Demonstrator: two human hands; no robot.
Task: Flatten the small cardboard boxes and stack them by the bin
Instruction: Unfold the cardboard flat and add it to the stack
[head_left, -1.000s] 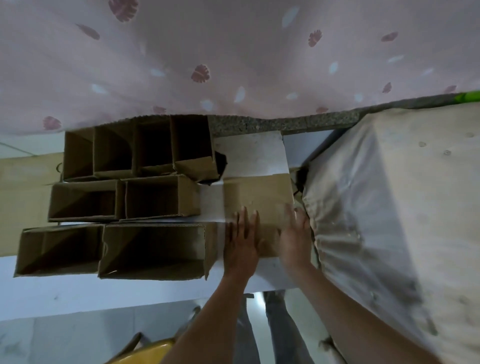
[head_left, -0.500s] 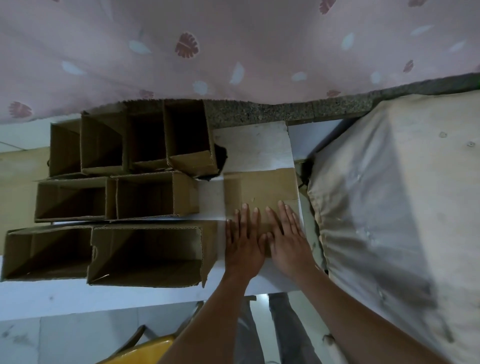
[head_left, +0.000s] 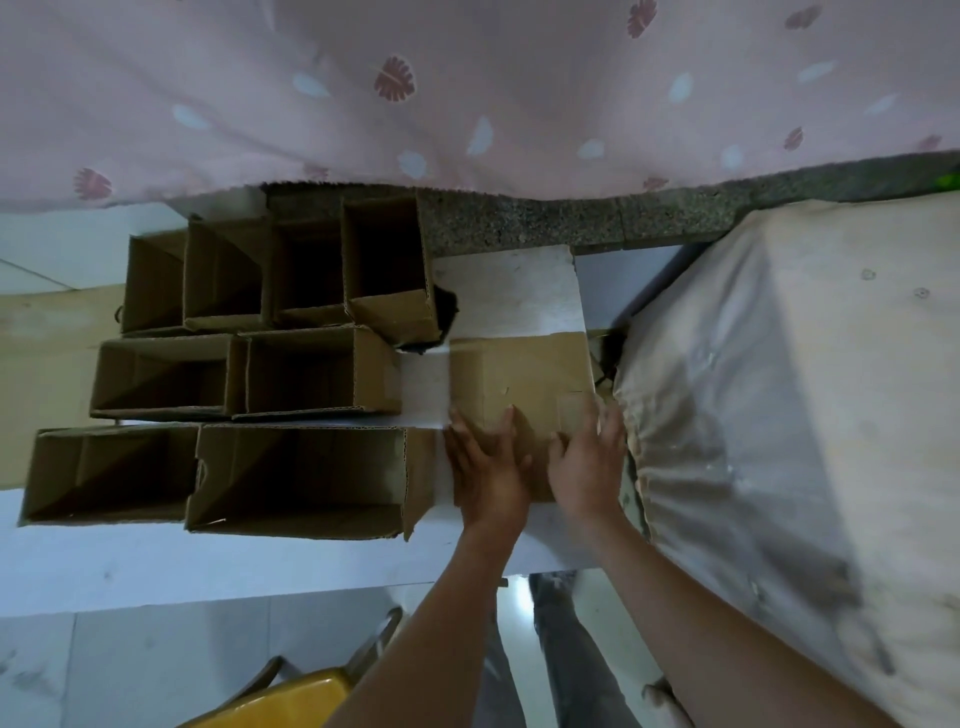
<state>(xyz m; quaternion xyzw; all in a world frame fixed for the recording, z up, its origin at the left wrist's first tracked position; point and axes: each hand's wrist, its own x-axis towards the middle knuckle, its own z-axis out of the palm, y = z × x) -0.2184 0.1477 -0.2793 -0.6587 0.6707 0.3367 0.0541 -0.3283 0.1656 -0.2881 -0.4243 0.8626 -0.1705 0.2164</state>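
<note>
Pressing down on one flat box (head_left: 519, 379) at the right end of the white tabletop (head_left: 208, 561); everything else is upright.

Far left: seven open boxes (head_left: 291, 374) stand in three rows, mouths up, touching or just beside one another. The big front one (head_left: 296, 475) has a flap hanging at its right corner, close to the left hand. Risk: an elbow or wrist swinging leftward catches that flap and drags the box off the near edge, where a yellow chair (head_left: 291, 701) sits below.

Centre: left hand (head_left: 488, 467) lies palm down on the flat box's near-left corner, fingers straight and spread, grip released, holding nothing. The box rests on a white sheet (head_left: 509, 291). Risk: the sheet looks smooth, so a sideways push may slide box and sheet together instead of creasing the folds.

Right: right hand (head_left: 587, 462) presses the near-right part, fingers extended, grip also released; it is slightly blurred. A small cut tab shows by its fingertips. Risk: uneven pressure lets the cardboard spring back open, or the tab tears.

Far right: a cloth-covered block (head_left: 779, 389) sits tight against the box edge. Risk: cardboard snags in that gap when lifted. No bin is identifiable in view, so the stacking spot cannot be judged.
</note>
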